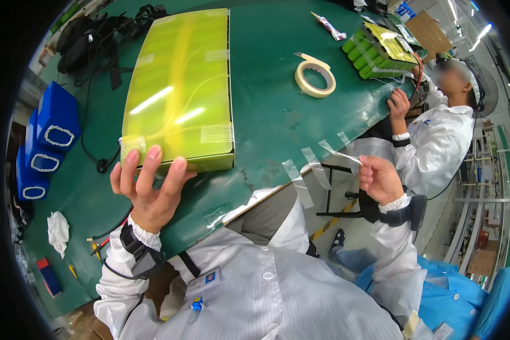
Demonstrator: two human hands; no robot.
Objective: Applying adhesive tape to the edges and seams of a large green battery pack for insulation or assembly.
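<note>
A long box-shaped battery pack [204, 96], wrapped in glossy yellow-green sheet, lies on the green table. Pieces of clear filament tape cross its top near the corners. My left hand [153, 198] rests against the pack's near end, with fingers spread over its edge. Beyond the table's front edge, my right hand [381, 180] pinches one end of a strip of clear tape [339, 152]. The strip's other end still reaches the table edge. More tape strips [297, 182] hang from that edge, between my two hands.
A tape roll [315, 79] lies right of the pack. Past it, a co-worker [436, 136] sits by a smaller green-celled battery pack [379, 51]. Blue blocks [56, 119], black cables [90, 51] and a crumpled white wipe [58, 233] are on the left.
</note>
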